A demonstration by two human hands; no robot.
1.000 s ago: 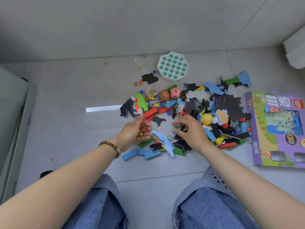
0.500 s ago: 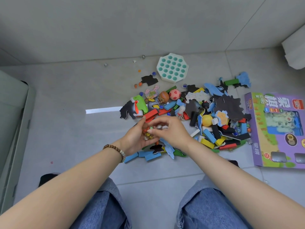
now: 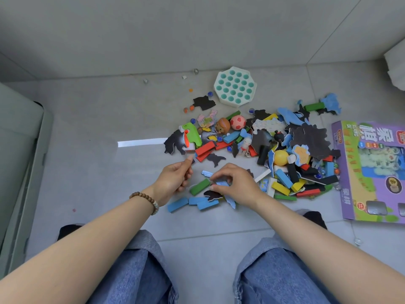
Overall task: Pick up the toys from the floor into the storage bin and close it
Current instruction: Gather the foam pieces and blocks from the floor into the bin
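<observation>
A pile of toys (image 3: 285,150) lies on the grey tiled floor: coloured blocks, foam animal pieces, small balls and scattered marbles. My left hand (image 3: 175,178) hovers at the pile's near left edge with its fingers curled round marbles, mostly hidden in the palm. My right hand (image 3: 236,183) is down on the floor beside it, fingertips pinching a small marble at a blue foam piece (image 3: 207,173), next to a green block (image 3: 199,187). The grey-green storage bin (image 3: 38,150) stands at the far left edge.
A purple game box (image 3: 372,172) lies flat at the right. A white and teal pop toy (image 3: 235,88) sits near the wall with loose marbles around it. A white object (image 3: 396,60) is at the top right. My knees in jeans fill the bottom.
My right hand met the left hand and passed small marbles into it, then dropped back to the floor by the blue foam piece. The left hand drew slightly left.
</observation>
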